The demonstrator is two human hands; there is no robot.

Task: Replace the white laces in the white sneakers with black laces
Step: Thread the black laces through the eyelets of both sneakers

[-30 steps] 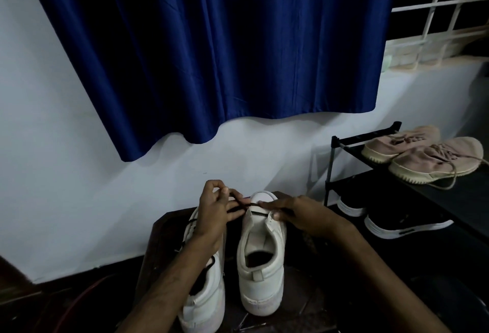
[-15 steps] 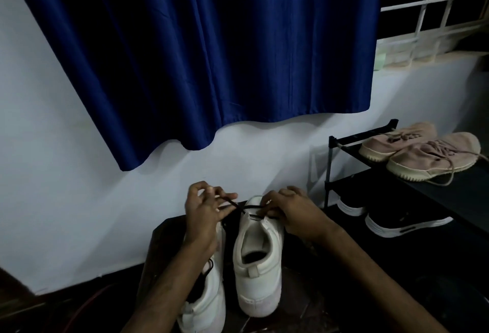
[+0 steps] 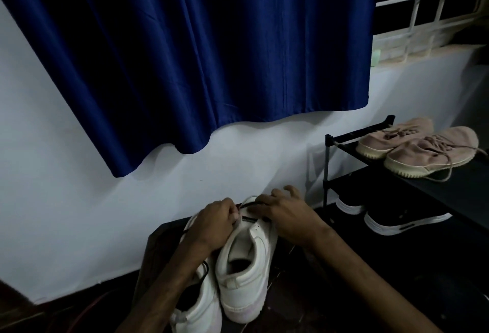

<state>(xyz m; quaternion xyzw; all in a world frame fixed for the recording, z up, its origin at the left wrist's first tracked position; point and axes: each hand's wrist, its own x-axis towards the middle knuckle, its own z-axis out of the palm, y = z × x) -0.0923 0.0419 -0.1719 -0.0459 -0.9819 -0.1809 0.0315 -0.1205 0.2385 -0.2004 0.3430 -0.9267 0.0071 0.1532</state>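
Two white sneakers stand heel-toward-me on a dark low surface (image 3: pixel 158 250). The right sneaker (image 3: pixel 246 272) is in the middle, the left sneaker (image 3: pixel 197 309) partly under my left forearm. A black lace (image 3: pixel 247 204) runs across the front of the right sneaker. My left hand (image 3: pixel 214 223) pinches one end of it at the shoe's left side. My right hand (image 3: pixel 285 213) grips the lace at the shoe's right side, fingers curled over the toe area. More black lace (image 3: pixel 203 270) trails over the left sneaker. The eyelets are hidden by my hands.
A black shoe rack (image 3: pixel 344 138) stands to the right with pink sneakers (image 3: pixel 423 151) on top and black shoes with white soles (image 3: pixel 402 221) below. A blue curtain (image 3: pixel 198 55) hangs on the white wall behind. A barred window (image 3: pixel 436 2) is at the upper right.
My hands have come closer together over the front of the right sneaker. The right hand has moved forward onto the toe area, and the lace between them is shorter.
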